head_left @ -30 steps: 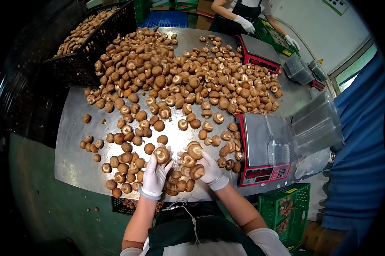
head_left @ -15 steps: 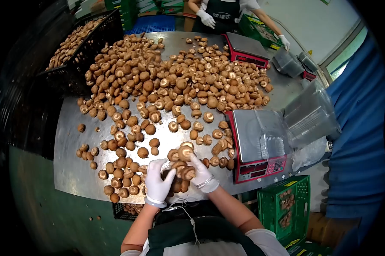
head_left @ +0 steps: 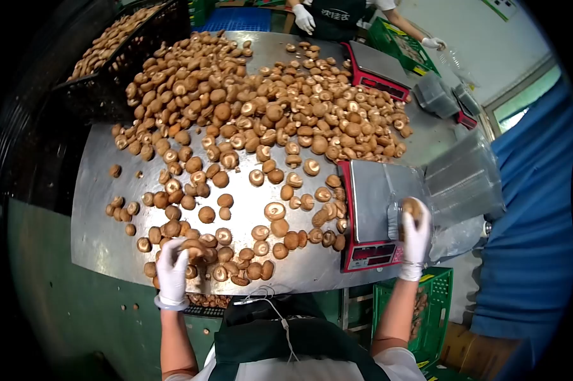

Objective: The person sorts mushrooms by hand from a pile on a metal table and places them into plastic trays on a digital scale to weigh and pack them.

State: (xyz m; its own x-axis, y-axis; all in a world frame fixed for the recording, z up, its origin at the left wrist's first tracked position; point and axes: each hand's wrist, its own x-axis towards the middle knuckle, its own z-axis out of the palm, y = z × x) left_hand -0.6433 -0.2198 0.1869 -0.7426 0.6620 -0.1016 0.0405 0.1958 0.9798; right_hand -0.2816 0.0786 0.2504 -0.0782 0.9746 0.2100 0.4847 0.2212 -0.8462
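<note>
My right hand (head_left: 416, 240), in a white glove, grips a shiitake mushroom (head_left: 411, 207) at the clear plastic tray (head_left: 393, 222) on the nearer scale (head_left: 372, 190). The fingers hide part of the tray. At the table's front left, my left hand (head_left: 171, 274), also gloved, is closed around a brown shiitake mushroom (head_left: 194, 248); whether it holds more than one I cannot tell. Loose shiitake mushrooms (head_left: 241, 270) lie beside it on the metal table (head_left: 115, 238), some cap up and others stem up.
A large heap of mushrooms (head_left: 261, 108) covers the table's far half. Stacked clear trays (head_left: 462, 171) stand right of the scale. A black crate (head_left: 124, 70) is at left, a green crate (head_left: 436, 308) below right. Across the table, a co-worker (head_left: 334, 16) stands near a second scale (head_left: 377, 63).
My hands have parted: the right moved to the tray on the scale with a mushroom, the left moved left to other mushrooms. Several mushrooms now lie where both hands were.
</note>
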